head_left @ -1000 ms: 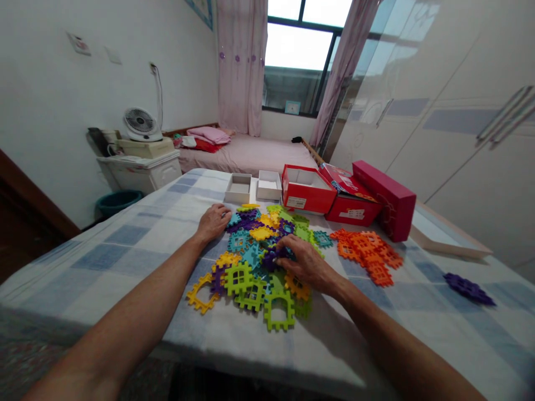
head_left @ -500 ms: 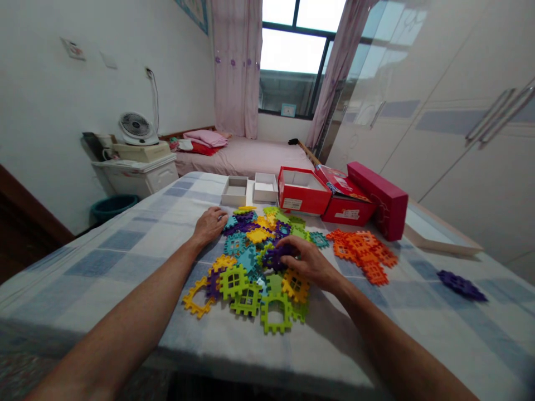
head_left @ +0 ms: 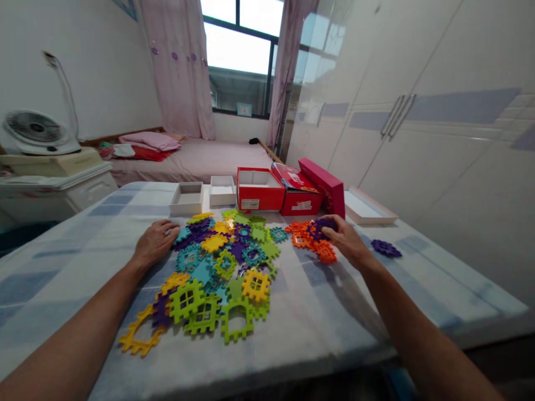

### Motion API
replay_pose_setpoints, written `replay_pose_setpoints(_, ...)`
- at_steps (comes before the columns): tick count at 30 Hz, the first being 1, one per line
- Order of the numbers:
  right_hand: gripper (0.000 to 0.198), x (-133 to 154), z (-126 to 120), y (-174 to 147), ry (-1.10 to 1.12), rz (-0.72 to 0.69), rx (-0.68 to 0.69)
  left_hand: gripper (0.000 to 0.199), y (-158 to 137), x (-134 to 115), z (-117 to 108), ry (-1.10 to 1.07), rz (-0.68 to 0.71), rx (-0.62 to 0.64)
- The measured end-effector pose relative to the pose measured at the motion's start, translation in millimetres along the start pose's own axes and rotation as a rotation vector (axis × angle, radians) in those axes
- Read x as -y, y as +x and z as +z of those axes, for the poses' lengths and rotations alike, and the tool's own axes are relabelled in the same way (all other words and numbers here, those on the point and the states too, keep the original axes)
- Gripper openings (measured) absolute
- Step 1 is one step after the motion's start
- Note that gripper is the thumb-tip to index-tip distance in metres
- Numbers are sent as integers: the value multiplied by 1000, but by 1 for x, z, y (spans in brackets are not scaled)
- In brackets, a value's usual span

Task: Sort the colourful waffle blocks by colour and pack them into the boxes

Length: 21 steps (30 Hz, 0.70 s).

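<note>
My right hand (head_left: 346,240) grips a purple interlocking plastic tile (head_left: 320,227), held over the pile of orange tiles (head_left: 301,239). The tile hides part of that pile. At the left edge of a mixed heap rests my left hand (head_left: 155,243), fingers loosely bent beside a teal tile (head_left: 183,235) and holding nothing that I can see. The heap has green tiles (head_left: 186,301), yellow tiles (head_left: 256,285), teal ones and purple ones, many with window-like cut-outs. Farther right, a purple tile (head_left: 385,248) lies alone on the cloth.
Along the table's back stand two small white boxes (head_left: 186,210), an open red box (head_left: 261,204), a closed red box (head_left: 301,204) with a magenta box (head_left: 324,184) leaning beside it, and a shallow pale lid (head_left: 368,220). A checked cloth (head_left: 75,267) covers the table.
My right hand has carried the purple tile from the mixed heap rightward to the orange pile. My left hand stays by the heap's left edge. The view has turned right.
</note>
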State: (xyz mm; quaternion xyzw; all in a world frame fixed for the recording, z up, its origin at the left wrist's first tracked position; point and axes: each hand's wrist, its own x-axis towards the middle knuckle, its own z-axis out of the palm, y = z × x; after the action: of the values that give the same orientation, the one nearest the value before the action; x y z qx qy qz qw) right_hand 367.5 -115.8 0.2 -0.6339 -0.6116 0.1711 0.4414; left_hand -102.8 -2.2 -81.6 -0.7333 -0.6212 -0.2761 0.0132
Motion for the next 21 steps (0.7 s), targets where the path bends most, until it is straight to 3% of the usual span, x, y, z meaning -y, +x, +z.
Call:
replay_pose_setpoints(3, 28, -54, -55, 5, -276, 162, -170, 39, 1, 0, 0, 5, -1, 7)
replay_pose_setpoints(6, 27, -94, -98, 10, -523, 251, -244, 37, 0, -3, -3, 16, -23, 8)
replay_pose_setpoints(10, 35, -105, -118, 12, -686, 333, -287, 45, -3, -9, -7, 38, -21, 18)
replay_pose_setpoints(14, 37, -72, -89, 10, -658, 143, -256, 50, -5, -14, -9, 44, -31, 9)
replay_pose_setpoints(18, 27, -9, -18, 1, -270, -116, 95, 46, -5, -15, -9, 50, -40, 14)
replay_pose_setpoints(21, 23, 37, 42, -8, -151, -354, 333, 43, -5, -14, -8, 43, -31, 1)
